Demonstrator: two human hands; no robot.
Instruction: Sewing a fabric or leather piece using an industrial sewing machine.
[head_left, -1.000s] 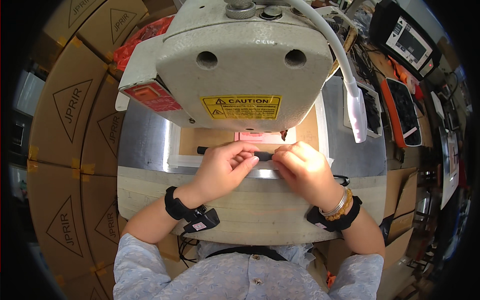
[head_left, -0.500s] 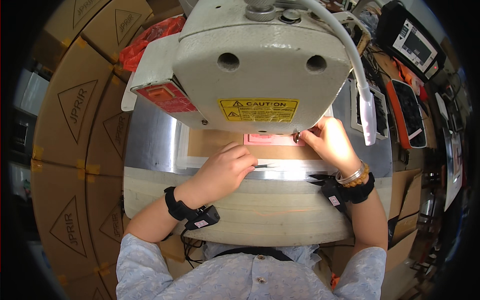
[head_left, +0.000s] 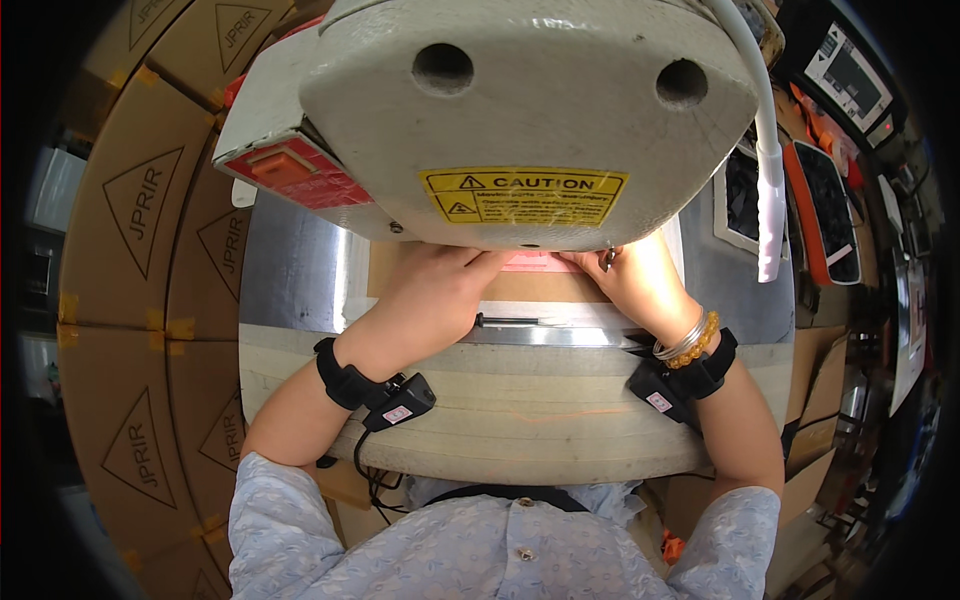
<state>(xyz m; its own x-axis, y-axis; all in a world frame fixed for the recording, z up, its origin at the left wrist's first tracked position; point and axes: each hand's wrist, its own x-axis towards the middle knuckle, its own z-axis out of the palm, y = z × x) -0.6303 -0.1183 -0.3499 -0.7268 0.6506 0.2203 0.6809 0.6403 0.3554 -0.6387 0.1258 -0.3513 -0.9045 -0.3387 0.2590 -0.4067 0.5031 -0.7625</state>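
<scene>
Since half a second ago, the person's left hand (head_left: 415,295) has let go of a slim dark tool (head_left: 508,321) and moved forward to a pink piece (head_left: 540,263) under the machine head. That pink piece lies on a tan board (head_left: 540,288), its long axis running left to right across the person's front; its far edge is hidden, so its full outline cannot be told. Left fingertips meet its left end, palm down. At its right end are the fingers of the right hand (head_left: 645,285), with a small dark, shiny part (head_left: 608,259) beside them. Whether either hand pinches or only presses cannot be told.

Just nearer the person, the tool lies flat, also left to right, pale tip pointing right, dark end beside the left hand's heel. Each wrist wears a black strap; bracelets (head_left: 690,345) circle the right one. Above hangs a bulky off-white machine head (head_left: 540,120) with a yellow warning label (head_left: 525,196) and a red switch panel (head_left: 290,170). To its right hangs a white lamp (head_left: 768,215). Cardboard boxes (head_left: 140,215) are stacked at left; a screen (head_left: 848,72) stands far right.
</scene>
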